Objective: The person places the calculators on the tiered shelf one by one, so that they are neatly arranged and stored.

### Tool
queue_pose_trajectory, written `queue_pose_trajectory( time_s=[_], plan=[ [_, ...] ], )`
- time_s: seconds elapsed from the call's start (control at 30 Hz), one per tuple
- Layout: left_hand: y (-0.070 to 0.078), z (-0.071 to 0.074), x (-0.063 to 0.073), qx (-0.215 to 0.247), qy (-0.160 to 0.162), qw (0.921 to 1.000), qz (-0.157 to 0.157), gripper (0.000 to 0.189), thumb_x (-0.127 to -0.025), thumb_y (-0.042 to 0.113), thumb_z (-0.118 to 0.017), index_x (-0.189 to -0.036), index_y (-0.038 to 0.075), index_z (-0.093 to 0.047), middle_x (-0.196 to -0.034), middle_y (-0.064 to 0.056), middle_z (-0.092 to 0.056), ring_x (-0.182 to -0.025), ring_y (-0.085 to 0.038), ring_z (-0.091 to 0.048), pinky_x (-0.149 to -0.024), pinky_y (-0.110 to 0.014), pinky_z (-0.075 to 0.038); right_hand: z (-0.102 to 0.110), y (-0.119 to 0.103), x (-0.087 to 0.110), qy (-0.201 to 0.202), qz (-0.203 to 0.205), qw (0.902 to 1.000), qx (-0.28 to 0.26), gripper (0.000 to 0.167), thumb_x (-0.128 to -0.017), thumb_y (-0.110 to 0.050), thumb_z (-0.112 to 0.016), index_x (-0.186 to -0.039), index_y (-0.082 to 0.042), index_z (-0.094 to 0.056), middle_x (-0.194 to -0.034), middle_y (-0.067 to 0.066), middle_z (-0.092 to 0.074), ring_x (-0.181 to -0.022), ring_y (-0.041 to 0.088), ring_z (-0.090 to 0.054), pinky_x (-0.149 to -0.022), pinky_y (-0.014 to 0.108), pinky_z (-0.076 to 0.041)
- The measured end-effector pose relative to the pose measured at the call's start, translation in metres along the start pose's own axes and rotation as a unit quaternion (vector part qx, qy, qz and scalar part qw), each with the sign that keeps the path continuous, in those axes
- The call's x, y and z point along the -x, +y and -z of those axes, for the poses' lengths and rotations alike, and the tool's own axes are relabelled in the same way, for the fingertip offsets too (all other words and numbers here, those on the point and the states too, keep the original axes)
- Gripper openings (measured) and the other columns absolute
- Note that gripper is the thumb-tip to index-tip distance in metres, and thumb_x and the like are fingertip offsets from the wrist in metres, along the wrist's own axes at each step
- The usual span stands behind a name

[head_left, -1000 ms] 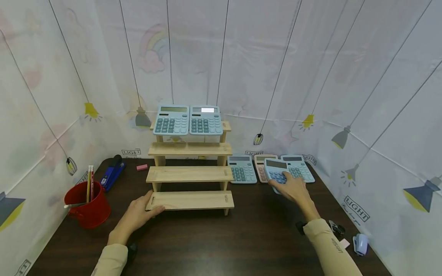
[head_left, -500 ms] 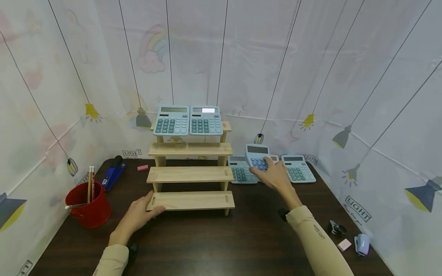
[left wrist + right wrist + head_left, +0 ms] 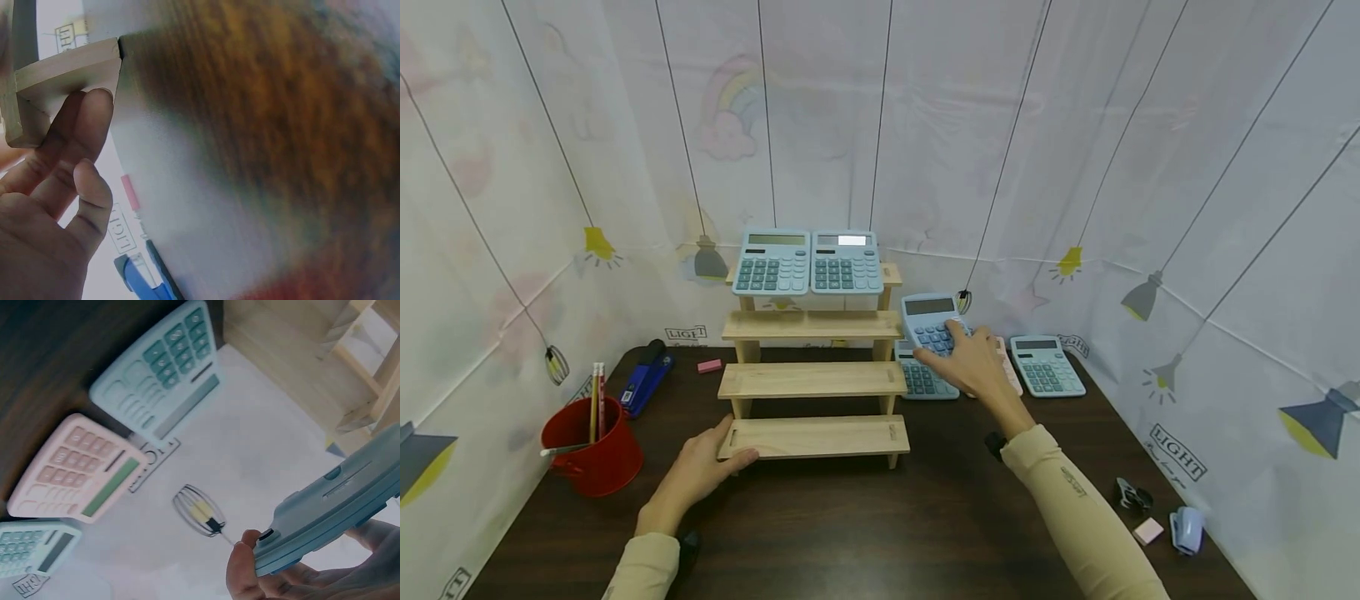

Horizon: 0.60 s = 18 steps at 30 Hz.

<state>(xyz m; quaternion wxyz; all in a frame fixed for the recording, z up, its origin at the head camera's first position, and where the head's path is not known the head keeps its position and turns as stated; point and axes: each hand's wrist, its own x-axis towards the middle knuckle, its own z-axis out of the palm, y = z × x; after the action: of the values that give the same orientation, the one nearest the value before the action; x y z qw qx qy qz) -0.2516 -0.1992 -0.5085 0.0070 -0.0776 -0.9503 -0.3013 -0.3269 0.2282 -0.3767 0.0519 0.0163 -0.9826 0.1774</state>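
In the head view my right hand (image 3: 979, 367) holds a light blue calculator (image 3: 927, 307) in the air, thumb across its keys. The right wrist view shows the calculator's edge and underside (image 3: 340, 487) with fingers wrapped around it. My left hand (image 3: 695, 477) grips the left end of the lowest step of a wooden tiered stand (image 3: 812, 379); in the left wrist view its fingers lie against the step's end (image 3: 69, 65). Two blue calculators, one on the left (image 3: 771, 262) and one on the right (image 3: 847, 271), lean side by side on the top step.
Right of the stand lie a blue calculator (image 3: 923, 385), partly covered, a pink calculator (image 3: 1011, 371) and another blue calculator (image 3: 1047, 367). A red bucket (image 3: 598, 462) with pencils, a blue stapler (image 3: 647, 379) and a pink eraser (image 3: 709, 366) are left. Small stationery (image 3: 1186, 531) lies front right.
My right hand has lifted the blue calculator off the group on the right and carried it left and up, towards the stand. The left hand stays at the lowest step.
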Motion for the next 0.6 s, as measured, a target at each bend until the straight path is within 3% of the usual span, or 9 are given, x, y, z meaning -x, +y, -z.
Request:
queue_pose_trajectory(
  time_s=[0.17,0.37,0.6],
  plan=[
    [-0.001,-0.001,0.000,-0.006,0.004,1.0000,-0.003,0.099,-0.090,0.063,-0.064,-0.154,-0.006,-0.031,-0.147,-0.036,-0.047,-0.134,-0.051,-0.050,-0.108,-0.063,-0.043,0.002,-0.012,-0.001,-0.008,0.010,0.9999,0.006,0.101,-0.083,-0.081,-0.050,-0.159,-0.018,-0.029,-0.148,0.041,-0.029,-0.135,0.059,-0.033,-0.093,0.075,-0.042],
    [-0.003,-0.002,-0.001,-0.003,0.005,1.0000,-0.005,0.101,-0.089,0.065,-0.062,-0.154,-0.005,-0.032,-0.147,-0.035,-0.047,-0.134,-0.051,-0.049,-0.108,-0.063,-0.043,0.000,-0.022,-0.004,-0.003,0.018,0.9991,0.038,0.099,-0.083,-0.079,-0.051,-0.157,-0.018,-0.033,-0.137,0.038,-0.037,-0.119,0.050,-0.045,-0.084,0.064,-0.047],
    [-0.003,-0.002,-0.001,-0.003,0.008,1.0000,0.001,0.101,-0.089,0.066,-0.063,-0.154,-0.004,-0.032,-0.147,-0.036,-0.047,-0.134,-0.051,-0.050,-0.108,-0.063,-0.043,0.004,-0.039,-0.007,-0.007,0.024,0.9971,0.072,0.098,-0.083,-0.077,-0.054,-0.157,-0.016,-0.033,-0.148,0.041,-0.029,-0.137,0.060,-0.032,-0.096,0.073,-0.044]
  ],
)
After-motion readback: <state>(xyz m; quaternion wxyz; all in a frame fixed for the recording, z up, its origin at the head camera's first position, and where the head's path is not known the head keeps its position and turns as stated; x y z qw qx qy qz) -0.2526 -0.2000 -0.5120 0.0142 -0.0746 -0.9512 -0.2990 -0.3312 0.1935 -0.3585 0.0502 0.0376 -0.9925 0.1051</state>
